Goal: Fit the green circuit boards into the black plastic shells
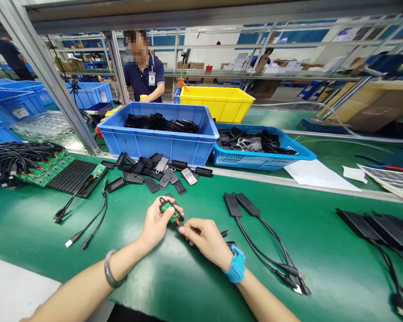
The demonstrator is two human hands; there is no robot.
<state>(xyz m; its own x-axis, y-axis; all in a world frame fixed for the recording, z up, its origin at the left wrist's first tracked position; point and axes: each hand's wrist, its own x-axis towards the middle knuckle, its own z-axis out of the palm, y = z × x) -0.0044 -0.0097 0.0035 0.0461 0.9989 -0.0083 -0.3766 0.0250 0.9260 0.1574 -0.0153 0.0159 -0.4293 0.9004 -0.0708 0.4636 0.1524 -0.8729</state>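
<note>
My left hand grips a small black plastic case with a green circuit board in it, thumb pressed on the board. Thin coloured wires show at the board's lower end. There my right hand pinches the black cable where it leaves the case; the rest of the cable is mostly hidden behind this hand. Just beyond my hands lies a pile of black case halves and flat grey covers. Two closed black cases with cables lie to the right.
At the left, circuit boards with cables sit by a ribbed black tray. A blue bin and a blue basket hold black parts. More cased cables lie far right. A metal post rises at left. A co-worker stands opposite.
</note>
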